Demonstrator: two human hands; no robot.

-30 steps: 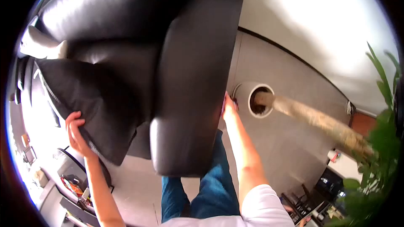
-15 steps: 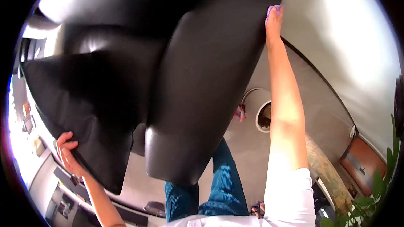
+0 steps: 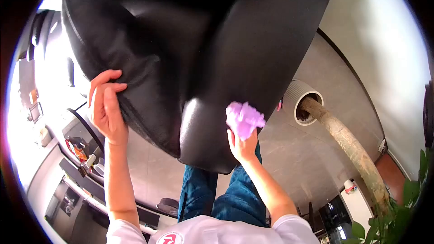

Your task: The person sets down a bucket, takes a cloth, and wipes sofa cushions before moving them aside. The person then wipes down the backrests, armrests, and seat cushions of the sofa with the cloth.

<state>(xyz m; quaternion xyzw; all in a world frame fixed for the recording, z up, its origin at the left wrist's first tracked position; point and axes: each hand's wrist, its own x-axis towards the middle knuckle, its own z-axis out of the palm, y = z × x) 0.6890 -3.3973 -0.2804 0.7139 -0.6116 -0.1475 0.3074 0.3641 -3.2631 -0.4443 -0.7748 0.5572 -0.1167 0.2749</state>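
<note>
Right hand [image 3: 243, 148]: fingers closed around a bunched, light-purple soft cloth [image 3: 245, 118], above the front end of the wide black leather sofa armrest [image 3: 253, 58]. Contact with the leather: can't tell. Wadding probably makes it fit one hand, with padding ahead of the fingertips.

Left hand [image 3: 107, 110]: fingers bent over the near edge of a black fabric cushion [image 3: 129, 58]; can't tell if they pinch it. Cushion tilted, lower corner beside the armrest, so the hand likely steadies it. White ribbed planter [image 3: 294, 94] stands beyond the right fingers, on the floor.
</note>
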